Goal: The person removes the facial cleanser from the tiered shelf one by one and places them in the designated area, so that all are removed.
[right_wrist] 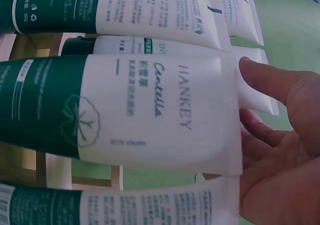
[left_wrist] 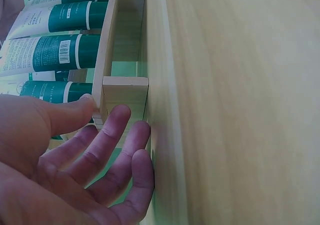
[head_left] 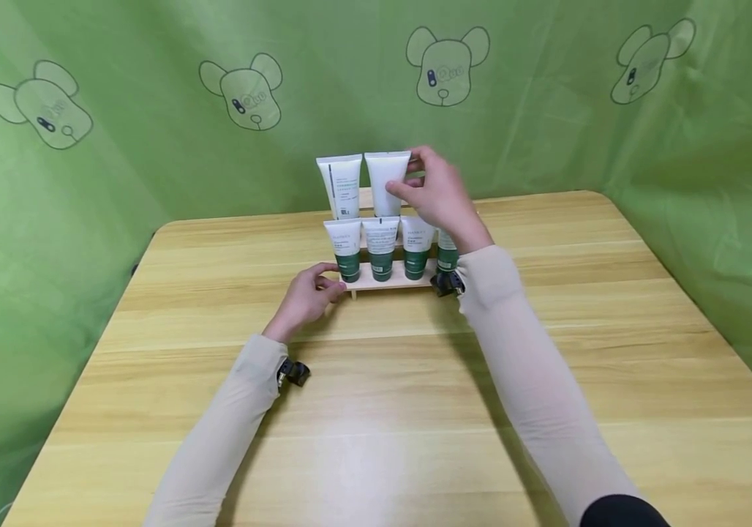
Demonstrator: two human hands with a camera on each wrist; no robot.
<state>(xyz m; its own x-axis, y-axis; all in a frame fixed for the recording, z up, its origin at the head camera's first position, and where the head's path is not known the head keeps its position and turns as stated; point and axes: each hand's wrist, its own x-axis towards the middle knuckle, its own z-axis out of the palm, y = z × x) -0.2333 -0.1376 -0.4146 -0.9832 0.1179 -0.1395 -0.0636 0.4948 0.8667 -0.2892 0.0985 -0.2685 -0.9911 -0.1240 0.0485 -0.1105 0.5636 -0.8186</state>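
Observation:
A small tiered wooden rack point(head_left: 366, 282) carries white-and-green squeeze tubes, caps down. My left hand point(head_left: 306, 298) holds the rack's front left corner; in the left wrist view the thumb lies on the shelf board point(left_wrist: 104, 60) and the fingers are around its end. At the back row, my right hand point(head_left: 440, 192) pinches a white squeeze tube point(head_left: 385, 176) by its side, thumb in front. Another tall tube point(head_left: 343, 183) stands upright left of it. In the right wrist view, a front tube point(right_wrist: 160, 110) marked HANKEY partly covers the held tube point(right_wrist: 257, 80).
Several shorter tubes point(head_left: 380, 238) line the front tier, the rightmost partly behind my right wrist. The rack stands on a wood-grain table point(head_left: 363, 410), near its far edge. A green curtain point(head_left: 343, 80) with bear-head drawings hangs behind.

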